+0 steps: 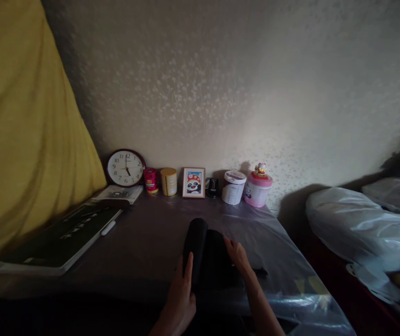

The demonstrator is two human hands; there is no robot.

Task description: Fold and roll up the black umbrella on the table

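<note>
A black roll [196,242] of what looks like soft material lies near the front of the table, its long side pointing away from me. From its right side a flatter black part [217,256] spreads out. My left hand [185,291] grips the roll's near left side, one finger stretched along it. My right hand [236,253] is closed on the right edge of the flat part, most of its fingers hidden. A thin dark end [261,271] sticks out past my right wrist. Deep shade hides the near edge of the black material.
Plastic film covers the table [143,242]. Along the wall stand a clock [125,168], a red can [151,181], a yellow can [169,182], a framed panda picture [193,182], a white tub [234,187] and a pink tub [256,191]. A large green book [66,238] lies left; white bags [357,228] sit right.
</note>
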